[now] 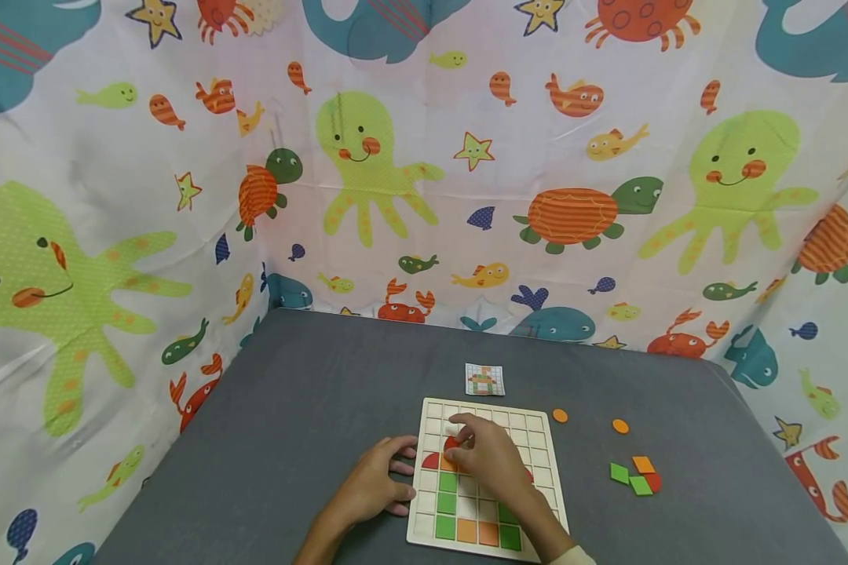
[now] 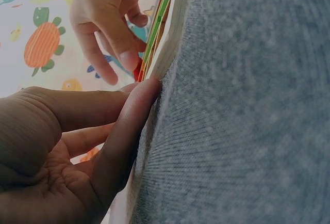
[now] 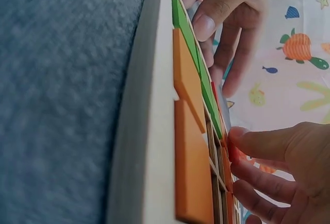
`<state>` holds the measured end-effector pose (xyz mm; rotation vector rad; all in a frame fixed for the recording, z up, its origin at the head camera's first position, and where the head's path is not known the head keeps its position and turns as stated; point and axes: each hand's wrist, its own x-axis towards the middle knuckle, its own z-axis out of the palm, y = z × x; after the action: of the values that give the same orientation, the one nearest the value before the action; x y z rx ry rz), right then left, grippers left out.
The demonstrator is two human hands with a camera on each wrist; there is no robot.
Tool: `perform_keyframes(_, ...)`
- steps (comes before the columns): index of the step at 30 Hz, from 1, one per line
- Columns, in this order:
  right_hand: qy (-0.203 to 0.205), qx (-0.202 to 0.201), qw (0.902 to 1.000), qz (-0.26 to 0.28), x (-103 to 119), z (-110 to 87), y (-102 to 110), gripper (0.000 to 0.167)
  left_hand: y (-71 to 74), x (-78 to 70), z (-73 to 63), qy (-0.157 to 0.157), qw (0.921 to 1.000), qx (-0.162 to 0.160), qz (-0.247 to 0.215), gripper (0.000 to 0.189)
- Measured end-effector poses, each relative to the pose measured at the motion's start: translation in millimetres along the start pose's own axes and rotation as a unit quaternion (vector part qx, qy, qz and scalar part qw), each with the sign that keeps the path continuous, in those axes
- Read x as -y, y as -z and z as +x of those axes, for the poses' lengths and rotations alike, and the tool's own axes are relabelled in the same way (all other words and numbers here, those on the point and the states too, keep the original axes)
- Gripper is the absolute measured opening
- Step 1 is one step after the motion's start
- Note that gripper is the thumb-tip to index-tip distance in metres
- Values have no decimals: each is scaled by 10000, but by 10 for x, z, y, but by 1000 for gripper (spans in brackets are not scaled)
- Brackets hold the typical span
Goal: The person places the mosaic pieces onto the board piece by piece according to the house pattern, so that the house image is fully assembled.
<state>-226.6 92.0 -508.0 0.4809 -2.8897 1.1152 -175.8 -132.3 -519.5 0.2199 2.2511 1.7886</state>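
While the red piece (image 1: 451,444) sat pinched in the right hand (image 1: 491,459) toward the board (image 1: 537,439)'s far left corner, the left hand (image 1: 374,482), fingers loosely spread, touched its left edge. Placing step, I'd guess; next called for lining up, then letting go.

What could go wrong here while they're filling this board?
The red piece pinched in the right hand might slip and land crooked. That hand, over the wooden board, could nudge the laid green tiles. If the left hand, touching the board's left edge, pushes too hard, the board might slide on the gray cloth.
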Motion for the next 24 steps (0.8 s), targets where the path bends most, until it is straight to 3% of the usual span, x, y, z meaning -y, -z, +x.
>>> perform_keyframes(6,265,-27,9994,217,-15,27,14,42,-6,6,10,-10,10000,2,-3,78)
perform_keyframes(12,603,231,9974,311,-34,65,16,37,-6,16,14,-42,10000,-9,-9,78)
perform_keyframes(24,375,215,9987,279,-64,94,19,37,1,18,12,-38,10000,2,-25,78)
